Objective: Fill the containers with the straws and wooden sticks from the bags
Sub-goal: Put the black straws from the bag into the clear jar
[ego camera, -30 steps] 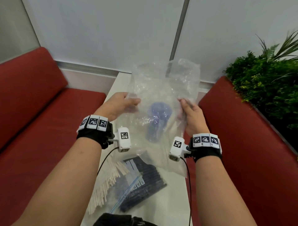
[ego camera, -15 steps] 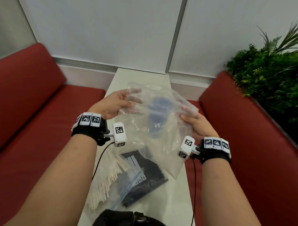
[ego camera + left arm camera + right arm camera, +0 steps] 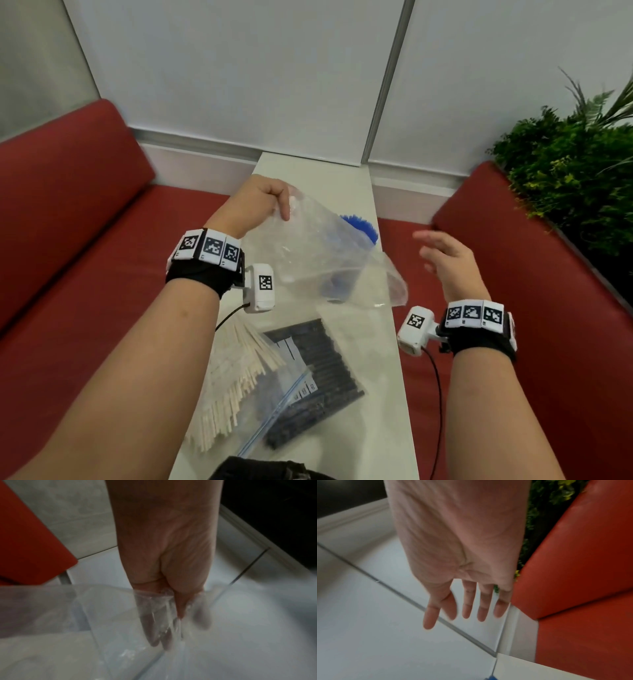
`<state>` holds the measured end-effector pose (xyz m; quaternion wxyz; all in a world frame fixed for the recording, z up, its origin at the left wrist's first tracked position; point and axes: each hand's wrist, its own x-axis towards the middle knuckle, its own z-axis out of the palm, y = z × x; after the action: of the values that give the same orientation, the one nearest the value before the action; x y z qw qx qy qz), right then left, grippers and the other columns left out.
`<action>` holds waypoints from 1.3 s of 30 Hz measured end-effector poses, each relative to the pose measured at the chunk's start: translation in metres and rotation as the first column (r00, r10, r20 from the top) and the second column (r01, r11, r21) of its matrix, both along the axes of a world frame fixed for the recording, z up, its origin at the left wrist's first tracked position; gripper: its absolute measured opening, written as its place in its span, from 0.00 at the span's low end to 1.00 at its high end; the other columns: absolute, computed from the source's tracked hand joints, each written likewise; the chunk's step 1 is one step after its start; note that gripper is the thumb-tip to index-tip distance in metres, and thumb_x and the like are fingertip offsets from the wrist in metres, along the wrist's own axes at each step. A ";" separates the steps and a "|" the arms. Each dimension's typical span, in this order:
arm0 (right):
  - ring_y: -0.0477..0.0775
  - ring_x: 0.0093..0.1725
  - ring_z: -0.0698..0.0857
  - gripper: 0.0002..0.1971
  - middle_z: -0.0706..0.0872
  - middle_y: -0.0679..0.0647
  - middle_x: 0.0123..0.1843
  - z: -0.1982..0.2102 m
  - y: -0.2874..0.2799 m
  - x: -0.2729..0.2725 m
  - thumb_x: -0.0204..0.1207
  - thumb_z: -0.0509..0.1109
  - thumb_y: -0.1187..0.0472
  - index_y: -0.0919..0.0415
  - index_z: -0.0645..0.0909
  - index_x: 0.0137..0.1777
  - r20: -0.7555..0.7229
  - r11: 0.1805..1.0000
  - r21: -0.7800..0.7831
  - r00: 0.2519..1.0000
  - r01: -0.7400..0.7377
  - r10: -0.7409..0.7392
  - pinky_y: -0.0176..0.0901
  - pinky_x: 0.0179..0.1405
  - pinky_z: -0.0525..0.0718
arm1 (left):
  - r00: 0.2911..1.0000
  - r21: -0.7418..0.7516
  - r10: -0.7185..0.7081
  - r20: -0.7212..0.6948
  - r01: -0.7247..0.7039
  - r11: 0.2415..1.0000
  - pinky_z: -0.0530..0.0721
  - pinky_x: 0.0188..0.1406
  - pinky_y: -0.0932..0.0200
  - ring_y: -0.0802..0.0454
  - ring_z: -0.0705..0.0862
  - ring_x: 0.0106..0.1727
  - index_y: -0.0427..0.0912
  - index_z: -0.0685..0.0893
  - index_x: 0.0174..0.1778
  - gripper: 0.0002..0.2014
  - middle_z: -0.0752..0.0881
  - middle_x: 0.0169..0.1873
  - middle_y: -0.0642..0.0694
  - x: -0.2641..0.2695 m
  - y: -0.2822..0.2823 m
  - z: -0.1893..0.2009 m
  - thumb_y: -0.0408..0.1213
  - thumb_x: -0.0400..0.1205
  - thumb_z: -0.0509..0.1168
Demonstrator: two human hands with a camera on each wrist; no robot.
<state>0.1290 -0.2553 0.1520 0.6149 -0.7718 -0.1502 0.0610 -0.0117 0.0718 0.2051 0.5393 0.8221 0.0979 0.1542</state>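
Observation:
My left hand pinches the edge of a clear plastic bag and holds it over the white table. Behind and through the bag shows a bundle of blue straws, standing upright; what holds them is hidden by the plastic. In the left wrist view my fingers sit inside the crumpled bag. My right hand hovers to the right of the bag with fingers spread, holding nothing. Nearer me lie a zip bag of black straws and a bundle of wooden sticks.
Red sofa seats flank the narrow table on both sides. A green plant stands at the back right. A white wall closes off the far end. Cables hang from both wrist cameras.
My right hand has let go of the clear bag and moved off to the right, fingers spread. The bag has dropped lower and now hangs from my left hand alone, uncovering the blue straw tops.

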 end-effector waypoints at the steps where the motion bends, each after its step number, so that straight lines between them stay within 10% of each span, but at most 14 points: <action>1: 0.46 0.64 0.81 0.24 0.85 0.35 0.61 0.008 0.007 -0.001 0.75 0.73 0.71 0.39 0.87 0.61 0.024 0.995 -0.021 0.994 -0.102 0.102 0.41 0.58 0.77 | 0.998 0.025 -0.059 -0.003 0.059 0.998 0.81 0.65 0.39 0.50 0.88 0.55 0.43 0.84 0.19 0.22 0.91 0.51 0.52 0.001 -0.004 0.004 0.15 0.62 0.51; 4: 0.35 0.79 0.68 0.55 0.66 0.33 0.81 0.025 0.045 -0.013 0.64 0.86 0.59 0.26 0.56 0.83 0.080 0.888 -0.291 0.916 -0.357 0.394 0.35 0.74 0.67 | 0.945 0.106 -0.309 -0.111 0.320 0.941 0.82 0.59 0.48 0.55 0.89 0.51 0.45 0.84 0.18 0.23 0.91 0.51 0.52 0.006 -0.030 0.018 0.14 0.66 0.54; 7: 0.52 0.89 0.53 0.66 0.57 0.45 0.89 0.021 0.087 -0.038 0.60 0.89 0.54 0.28 0.43 0.85 0.058 0.739 -0.554 0.867 -0.384 0.495 0.58 0.84 0.57 | 0.845 0.182 -0.478 -0.238 0.522 0.833 0.77 0.68 0.50 0.54 0.87 0.57 0.45 0.88 0.25 0.18 0.91 0.52 0.47 0.007 -0.058 0.031 0.22 0.69 0.58; 10: 0.51 0.67 0.85 0.26 0.89 0.46 0.58 0.006 0.099 -0.049 0.68 0.84 0.59 0.51 0.84 0.67 0.026 0.793 -0.502 0.911 -0.345 0.413 0.50 0.67 0.78 | 0.844 0.049 -0.514 -0.151 0.526 0.849 0.82 0.63 0.53 0.45 0.87 0.58 0.44 0.92 0.51 0.20 0.91 0.53 0.42 0.002 -0.063 0.034 0.22 0.75 0.59; 12: 0.50 0.43 0.90 0.05 0.92 0.49 0.39 -0.001 0.092 -0.049 0.72 0.76 0.66 0.58 0.91 0.45 0.022 0.846 -0.454 0.946 -0.280 0.324 0.49 0.51 0.84 | 0.932 -0.044 -0.361 -0.017 0.360 0.932 0.85 0.56 0.55 0.46 0.87 0.53 0.47 0.83 0.68 0.26 0.91 0.53 0.42 -0.002 -0.052 0.034 0.20 0.78 0.58; 15: 0.61 0.41 0.91 0.07 0.91 0.59 0.37 -0.002 0.087 -0.047 0.74 0.68 0.65 0.63 0.89 0.42 0.106 0.829 -0.551 0.978 -0.093 0.180 0.54 0.49 0.89 | 0.990 -0.055 -0.086 0.110 0.093 0.994 0.73 0.76 0.46 0.55 0.79 0.70 0.54 0.74 0.75 0.26 0.83 0.67 0.50 -0.006 -0.035 0.031 0.29 0.82 0.66; 18: 0.67 0.45 0.89 0.10 0.90 0.66 0.42 0.003 0.096 -0.051 0.79 0.65 0.64 0.70 0.85 0.46 0.153 0.818 -0.571 0.988 0.070 0.022 0.56 0.47 0.88 | 0.986 0.106 -0.159 0.058 0.152 0.983 0.61 0.80 0.52 0.63 0.63 0.79 0.71 0.66 0.76 0.34 0.64 0.80 0.60 -0.011 -0.041 0.026 0.54 0.76 0.74; 23: 0.53 0.40 0.90 0.07 0.92 0.61 0.43 0.011 0.105 -0.060 0.82 0.70 0.62 0.63 0.90 0.49 0.069 0.966 -0.233 0.989 -0.109 0.128 0.49 0.38 0.89 | 0.950 0.373 0.114 -0.292 0.003 0.928 0.43 0.78 0.25 0.35 0.31 0.83 0.71 0.24 0.76 0.67 0.26 0.82 0.44 0.003 -0.064 -0.019 0.67 0.62 0.77; 26: 0.51 0.47 0.93 0.07 0.94 0.59 0.50 0.018 0.090 -0.064 0.81 0.75 0.60 0.60 0.92 0.55 -0.082 0.945 0.174 0.953 -0.275 0.293 0.41 0.46 0.90 | 0.915 -0.119 0.223 -0.337 -0.276 0.954 0.57 0.79 0.29 0.37 0.50 0.85 0.64 0.23 0.77 0.75 0.40 0.85 0.41 -0.001 -0.048 -0.041 0.70 0.54 0.79; 28: 0.60 0.59 0.92 0.09 0.93 0.62 0.56 0.019 0.079 -0.062 0.79 0.77 0.60 0.61 0.91 0.57 -0.180 0.881 0.389 0.915 -0.270 0.360 0.51 0.57 0.90 | 0.939 -0.546 -0.028 -0.343 -0.175 0.819 0.69 0.75 0.34 0.41 0.67 0.80 0.59 0.29 0.82 0.74 0.52 0.86 0.43 -0.005 -0.036 -0.054 0.70 0.56 0.80; 30: 0.58 0.63 0.90 0.11 0.92 0.60 0.60 0.016 0.075 -0.060 0.79 0.77 0.60 0.60 0.91 0.59 -0.210 0.849 0.461 0.897 -0.260 0.389 0.49 0.58 0.90 | 0.910 -0.809 -0.385 -0.154 0.107 0.577 0.75 0.72 0.38 0.41 0.76 0.75 0.50 0.58 0.85 0.52 0.69 0.80 0.41 -0.009 -0.034 -0.062 0.66 0.70 0.74; 33: 0.66 0.68 0.87 0.16 0.89 0.64 0.64 0.005 0.069 -0.055 0.79 0.78 0.57 0.62 0.88 0.64 -0.238 0.826 0.500 0.876 -0.260 0.420 0.61 0.65 0.87 | 0.902 -0.877 -0.424 -0.080 0.138 0.460 0.74 0.73 0.36 0.39 0.80 0.71 0.40 0.78 0.74 0.32 0.83 0.68 0.39 -0.006 -0.044 -0.069 0.55 0.79 0.71; 39: 0.63 0.55 0.93 0.14 0.94 0.61 0.54 -0.041 0.019 -0.035 0.76 0.80 0.51 0.58 0.92 0.56 -0.260 0.968 0.231 0.953 -0.093 0.154 0.54 0.51 0.91 | 0.973 -0.681 -0.201 -0.113 0.071 0.729 0.87 0.50 0.58 0.49 0.89 0.50 0.27 0.85 0.61 0.16 0.90 0.52 0.37 0.001 -0.061 -0.079 0.33 0.79 0.72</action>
<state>0.0941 -0.2364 0.1108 0.7049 -0.6733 -0.1170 0.1900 -0.0106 0.0113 0.1261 0.7983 0.5871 0.1345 -0.0061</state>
